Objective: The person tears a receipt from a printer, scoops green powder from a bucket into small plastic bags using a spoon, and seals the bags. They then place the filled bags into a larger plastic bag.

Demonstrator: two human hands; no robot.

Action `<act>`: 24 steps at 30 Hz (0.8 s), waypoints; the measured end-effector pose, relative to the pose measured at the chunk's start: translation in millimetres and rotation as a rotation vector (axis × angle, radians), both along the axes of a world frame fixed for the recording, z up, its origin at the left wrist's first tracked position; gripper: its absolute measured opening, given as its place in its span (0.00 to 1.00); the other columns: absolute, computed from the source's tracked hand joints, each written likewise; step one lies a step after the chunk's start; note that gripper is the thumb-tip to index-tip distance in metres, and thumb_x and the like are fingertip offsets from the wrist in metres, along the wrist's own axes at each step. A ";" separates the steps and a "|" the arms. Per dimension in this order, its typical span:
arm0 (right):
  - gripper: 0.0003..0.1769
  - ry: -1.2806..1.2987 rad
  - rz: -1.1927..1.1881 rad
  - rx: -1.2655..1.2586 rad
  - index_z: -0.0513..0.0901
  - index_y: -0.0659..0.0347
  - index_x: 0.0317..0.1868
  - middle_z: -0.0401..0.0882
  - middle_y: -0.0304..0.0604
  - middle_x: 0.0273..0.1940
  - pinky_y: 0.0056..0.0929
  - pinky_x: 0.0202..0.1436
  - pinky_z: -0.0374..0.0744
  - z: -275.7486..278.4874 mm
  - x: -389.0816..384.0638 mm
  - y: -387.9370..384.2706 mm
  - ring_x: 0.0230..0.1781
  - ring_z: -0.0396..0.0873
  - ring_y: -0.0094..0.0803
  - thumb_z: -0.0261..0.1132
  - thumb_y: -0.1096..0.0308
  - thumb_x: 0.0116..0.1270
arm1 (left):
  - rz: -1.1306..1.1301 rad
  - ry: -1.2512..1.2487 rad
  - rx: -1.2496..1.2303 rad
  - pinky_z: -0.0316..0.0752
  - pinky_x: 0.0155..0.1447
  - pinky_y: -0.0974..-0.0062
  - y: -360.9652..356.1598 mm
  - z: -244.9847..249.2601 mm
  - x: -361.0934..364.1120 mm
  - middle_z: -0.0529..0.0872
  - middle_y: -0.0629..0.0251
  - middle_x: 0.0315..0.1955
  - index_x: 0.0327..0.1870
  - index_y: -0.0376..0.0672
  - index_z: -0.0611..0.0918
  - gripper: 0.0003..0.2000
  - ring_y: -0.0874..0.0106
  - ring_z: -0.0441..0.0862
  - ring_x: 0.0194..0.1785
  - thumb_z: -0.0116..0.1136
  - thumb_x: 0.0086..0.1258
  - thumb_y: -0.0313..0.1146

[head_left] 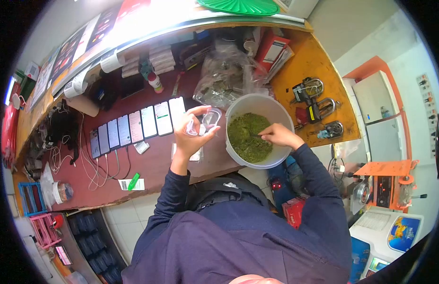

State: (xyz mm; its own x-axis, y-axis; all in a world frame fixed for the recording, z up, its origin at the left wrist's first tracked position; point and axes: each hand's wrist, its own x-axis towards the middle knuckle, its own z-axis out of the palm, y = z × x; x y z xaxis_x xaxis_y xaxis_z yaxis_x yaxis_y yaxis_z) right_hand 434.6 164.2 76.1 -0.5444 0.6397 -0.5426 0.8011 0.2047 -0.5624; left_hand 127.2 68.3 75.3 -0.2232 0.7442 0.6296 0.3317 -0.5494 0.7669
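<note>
Green flakes at a crowded counter

The left hand [191, 135] pinches a clear container [211, 117] just beside the white tub [278, 108]. The right hand [278, 136] is closed on a thin utensil [256, 136] in the green flakes [243, 139]. A tipped container could scatter flakes onto the nearby phones [134, 125].

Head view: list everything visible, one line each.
counter: one, maroon, in front of the person
bucket: one, white, counter edge, holds green flakes
cup: one, clear, in left hand
phones: about eight, pale screens, row on counter
bag: one, clear, behind bucket
box: one, red and white, back of counter
machine: one, orange, far right
left hand: holds cup
right hand: inside bucket
</note>
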 end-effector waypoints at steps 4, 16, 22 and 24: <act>0.16 0.110 0.049 0.184 0.85 0.64 0.48 0.86 0.56 0.41 0.35 0.49 0.79 19.3 21.4 -3.5 0.42 0.85 0.45 0.65 0.65 0.62 | -0.113 -0.013 -0.003 0.80 0.52 0.71 11.5 1.9 23.0 0.86 0.50 0.47 0.18 0.43 0.66 0.24 0.65 0.85 0.50 0.79 0.45 0.25; 0.14 0.311 -0.041 0.364 0.87 0.58 0.48 0.86 0.47 0.37 0.31 0.42 0.80 100.4 48.0 -20.1 0.37 0.84 0.38 0.66 0.67 0.63 | -0.331 0.101 -0.150 0.79 0.49 0.75 41.2 1.4 92.7 0.87 0.60 0.40 0.45 0.37 0.84 0.22 0.71 0.85 0.44 0.78 0.47 0.28; 0.14 0.068 -0.035 0.794 0.86 0.52 0.49 0.79 0.43 0.33 0.37 0.37 0.77 94.7 36.2 -39.0 0.34 0.79 0.44 0.64 0.65 0.63 | -0.292 0.088 -0.223 0.73 0.40 0.79 48.2 6.2 118.7 0.86 0.63 0.37 0.31 0.35 0.79 0.17 0.77 0.79 0.35 0.79 0.46 0.29; 0.14 0.087 -0.131 0.776 0.87 0.50 0.49 0.80 0.43 0.35 0.39 0.39 0.78 98.9 41.5 -39.8 0.37 0.80 0.44 0.66 0.62 0.62 | -0.243 0.090 -0.142 0.72 0.39 0.80 52.5 3.5 118.6 0.85 0.65 0.34 0.30 0.35 0.78 0.18 0.77 0.77 0.33 0.80 0.46 0.29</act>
State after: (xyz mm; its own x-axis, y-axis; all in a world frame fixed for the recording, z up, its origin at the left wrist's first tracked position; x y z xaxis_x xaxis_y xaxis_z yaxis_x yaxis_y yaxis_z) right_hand 476.1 124.4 175.0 -0.4588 0.8796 0.1255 0.8054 0.4714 -0.3594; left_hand 245.8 120.8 78.7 0.0241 0.8512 0.5242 0.2737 -0.5100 0.8155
